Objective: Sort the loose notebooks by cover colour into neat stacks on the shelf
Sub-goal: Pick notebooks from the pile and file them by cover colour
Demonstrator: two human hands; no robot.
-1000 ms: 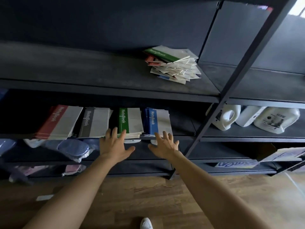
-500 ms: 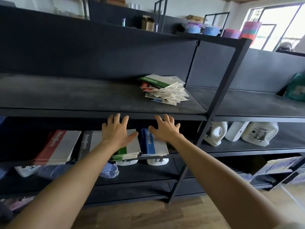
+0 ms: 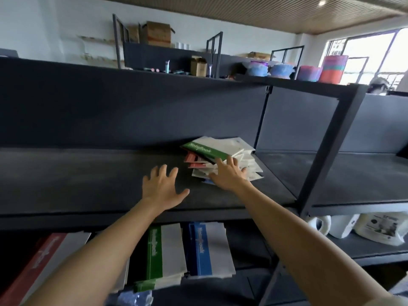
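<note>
head view: spread-fingered right hand (image 3: 229,176) rests on the messy pile of thin glossy paper notebooks (image 3: 223,159), green-spined on top, on the matte black shelf (image 3: 88,182); left hand (image 3: 162,187) hovers beside, wide, holding nothing.

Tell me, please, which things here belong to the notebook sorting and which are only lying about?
Belong to the job: loose notebook pile on the upper shelf, touched by the right hand; red stack, green stack and blue stack on the shelf below; left hand, open.

Lying about: white jugs, cardboard box, coloured tubs.
</note>
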